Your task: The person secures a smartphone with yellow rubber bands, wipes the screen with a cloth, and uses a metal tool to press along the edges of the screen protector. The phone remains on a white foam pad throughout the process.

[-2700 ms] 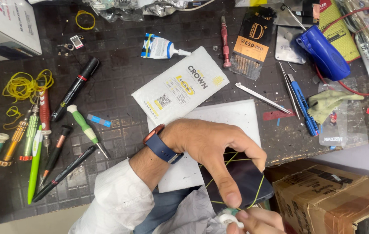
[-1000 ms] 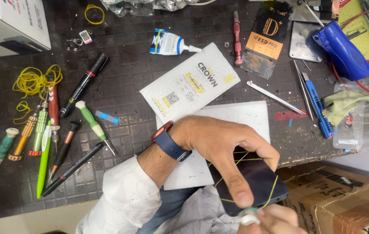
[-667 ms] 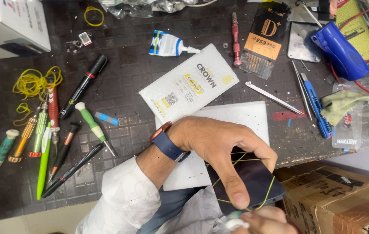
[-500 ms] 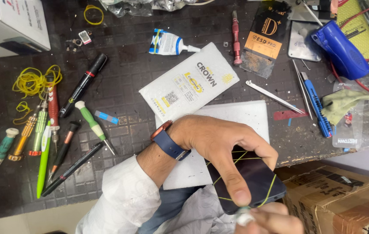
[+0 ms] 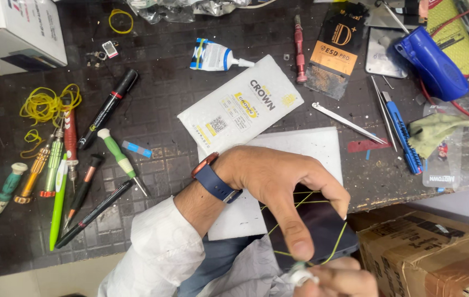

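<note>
The phone [image 5: 314, 231], a dark flat slab bound with thin yellow rubber bands [image 5: 338, 247], lies at the near edge of the counter [image 5: 157, 71], partly on the white mat [image 5: 300, 148] and overhanging toward the person. Its long axis runs from the mat toward the lower right, away from the counter and toward the cardboard box [image 5: 432, 253].

The left hand [image 5: 284, 181] lies directly over the phone's upper end. Its fingers are curled downward, and the index finger and thumb reach along the phone toward its near end. Whether the fingertips pinch a band or only press on the glass cannot be told.

The right hand [image 5: 336, 278] shows only at the bottom edge of the view, just below the phone's near end. It is closed around a small white object [image 5: 300, 276], which touches the left fingertip; what the object is cannot be told.

Both hands meet at the phone's near end, the left from above and the right from below. The left hand covers more of the phone and is the nearer one.

Relative to the phone:
- A white packet [image 5: 240, 104] lies above the mat.
- Screwdrivers and pens [image 5: 64, 176] lie well to the left.
- Tweezers [image 5: 350, 124] lie above and right.
</note>
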